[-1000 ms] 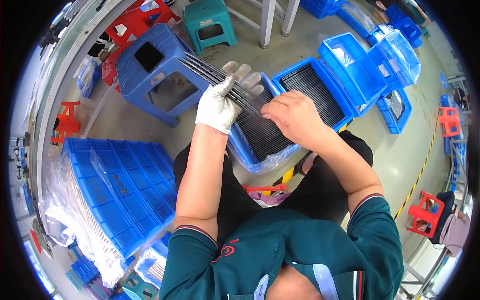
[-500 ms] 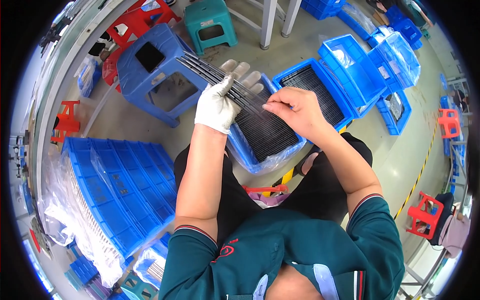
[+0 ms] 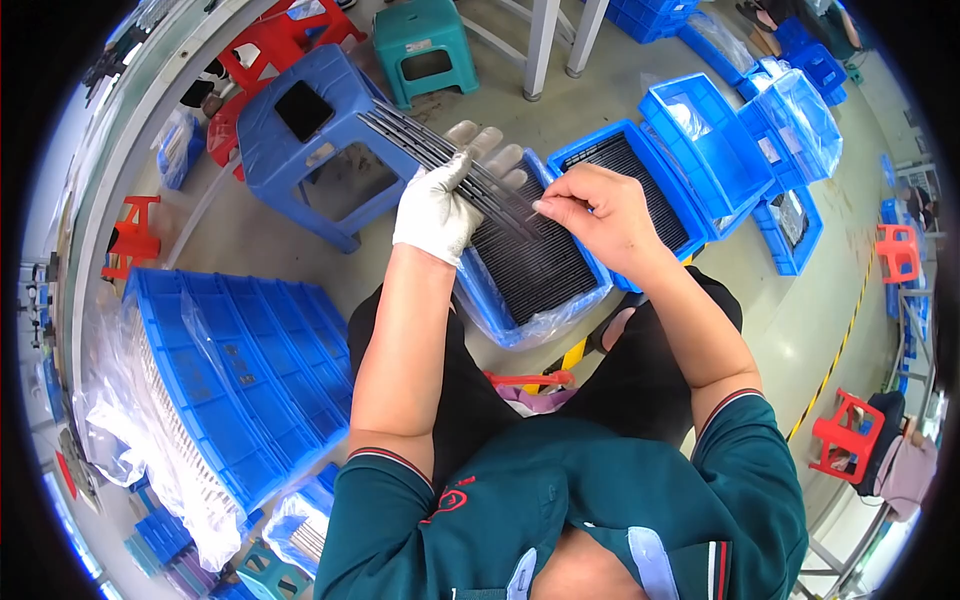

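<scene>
My left hand [image 3: 432, 212], in a white glove, holds a fanned bundle of thin dark rods [image 3: 425, 146] under its thumb, its fingers stretched out beneath. The rods slant from upper left to lower right. Close to their lower right ends my bare right hand [image 3: 610, 218] has its thumb and forefinger pinched together. What lies in that pinch is too small to make out. Below both hands stands a blue bin lined with clear plastic [image 3: 492, 325], in which rows of similar dark rods [image 3: 540, 278] lie. A second blue bin [image 3: 692, 206] beside it also contains dark rods.
A blue stool [image 3: 345, 85] with a flat black object [image 3: 302, 110] on top stands ahead left, near a green stool [image 3: 425, 40]. Large stacked blue crates [image 3: 240, 390] are at my left. More blue bins [image 3: 705, 135] stand at right. A red stool [image 3: 848, 435] is farther right.
My right hand has shifted slightly right, its fingertips a little farther from the rod ends. My left hand still holds the rods in nearly the same place.
</scene>
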Available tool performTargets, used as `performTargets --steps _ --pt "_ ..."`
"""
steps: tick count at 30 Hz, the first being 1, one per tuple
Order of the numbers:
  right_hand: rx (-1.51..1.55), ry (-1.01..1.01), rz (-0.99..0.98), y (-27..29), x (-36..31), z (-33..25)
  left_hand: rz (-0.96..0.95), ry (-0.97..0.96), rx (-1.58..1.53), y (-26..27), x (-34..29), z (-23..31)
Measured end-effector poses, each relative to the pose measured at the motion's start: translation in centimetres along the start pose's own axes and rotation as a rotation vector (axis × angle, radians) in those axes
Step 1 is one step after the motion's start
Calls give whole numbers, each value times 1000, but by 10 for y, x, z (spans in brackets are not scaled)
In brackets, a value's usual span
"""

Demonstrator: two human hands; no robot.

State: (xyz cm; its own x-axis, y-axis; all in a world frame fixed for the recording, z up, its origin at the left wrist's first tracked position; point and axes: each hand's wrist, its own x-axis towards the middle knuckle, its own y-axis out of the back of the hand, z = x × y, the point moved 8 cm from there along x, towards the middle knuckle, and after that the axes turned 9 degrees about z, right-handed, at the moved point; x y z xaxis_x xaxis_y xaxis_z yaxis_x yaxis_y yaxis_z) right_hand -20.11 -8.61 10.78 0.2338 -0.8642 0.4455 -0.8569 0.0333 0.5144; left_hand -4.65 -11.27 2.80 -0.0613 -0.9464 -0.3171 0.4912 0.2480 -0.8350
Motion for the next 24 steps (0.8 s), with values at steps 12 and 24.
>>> performTargets --steps 12,24 --pt "-119 440 -1 -16 -11 -27 44 11 0 5 4 -7" --pt "16 27 95 30 3 -8 268 145 175 41 19 -42"
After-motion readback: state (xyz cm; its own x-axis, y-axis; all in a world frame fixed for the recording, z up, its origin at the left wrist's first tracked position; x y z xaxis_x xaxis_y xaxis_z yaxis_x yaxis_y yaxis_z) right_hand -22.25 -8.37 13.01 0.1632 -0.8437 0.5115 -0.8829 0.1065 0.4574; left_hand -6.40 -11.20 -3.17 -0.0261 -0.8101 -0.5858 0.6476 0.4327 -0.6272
